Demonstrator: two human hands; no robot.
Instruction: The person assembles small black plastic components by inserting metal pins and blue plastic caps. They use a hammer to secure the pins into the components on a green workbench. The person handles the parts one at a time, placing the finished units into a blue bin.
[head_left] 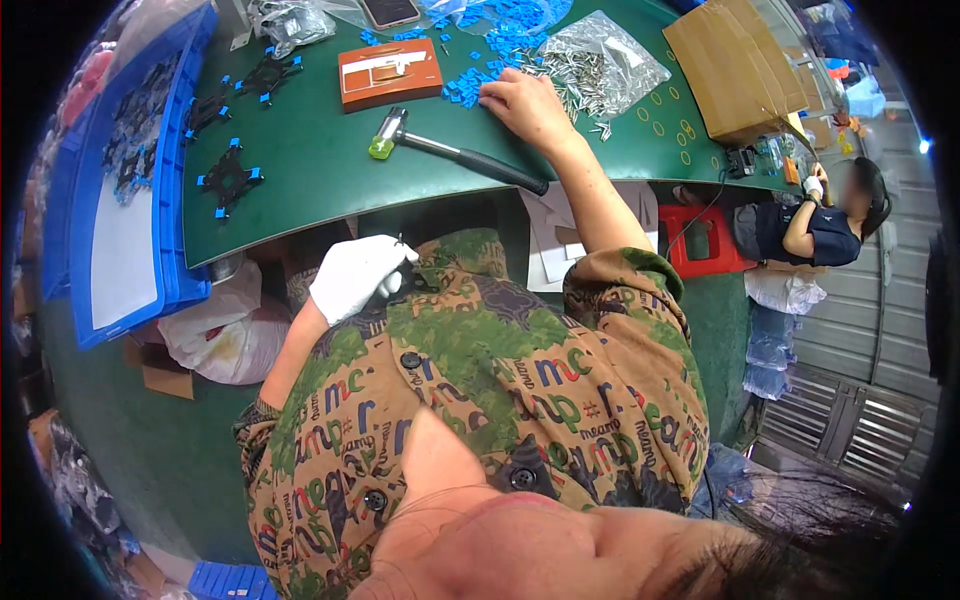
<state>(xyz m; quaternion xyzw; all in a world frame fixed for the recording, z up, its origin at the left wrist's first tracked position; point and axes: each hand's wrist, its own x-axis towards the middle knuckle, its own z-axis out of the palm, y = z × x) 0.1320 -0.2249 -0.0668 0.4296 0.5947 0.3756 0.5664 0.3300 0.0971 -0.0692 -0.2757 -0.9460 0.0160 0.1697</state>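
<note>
Right hand in the blue clips, gloved left hand waiting at the desk edge

The bare right hand (525, 105) lies flat, fingers spread, on the scatter of small blue plastic clips (480, 75) at the far side of the green desk (300, 180), gripping nothing I can make out. These clips look light, hard and smooth, apt to skid on the mat; a fingertip pinch across the sides seems the way to take one. Just beside them, a clear bag of thin metal pins (595, 65), shiny and rigid. The white-gloved left hand (355, 275) is curled by the shirt, pinching something tiny, too small to name. A hammer (450, 150) with a green head lies between the hands.
</note>
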